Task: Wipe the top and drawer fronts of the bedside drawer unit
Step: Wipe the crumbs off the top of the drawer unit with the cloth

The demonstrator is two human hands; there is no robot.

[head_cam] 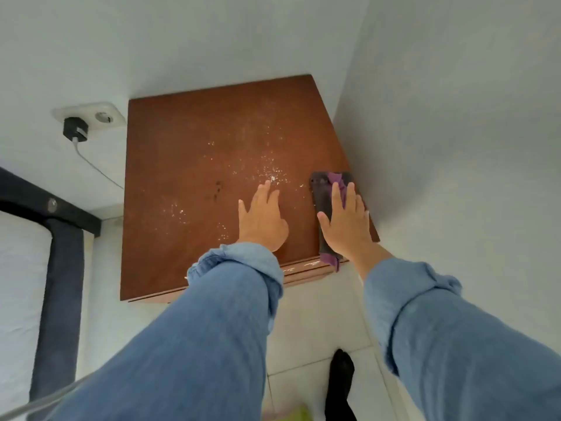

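Note:
The brown wooden top of the bedside drawer unit [194,165] fills the middle of the view, speckled with white crumbs and dust [270,173] near its centre. A dark grey and purple cloth [323,192] lies along the top's right edge, hanging slightly over the front. My right hand [346,221] presses flat on the cloth with fingers spread. Beside it, my left hand [262,217] rests flat and bare on the wood, just below the crumbs. The drawer fronts are hidden, apart from a thin strip at the front edge [303,270].
White walls close in behind and to the right of the unit. A wall socket with a black charger [76,129] and white cable sits to the left. A bed with a dark frame [57,268] stands at the left. My dark-socked foot [340,381] is on the pale tiled floor.

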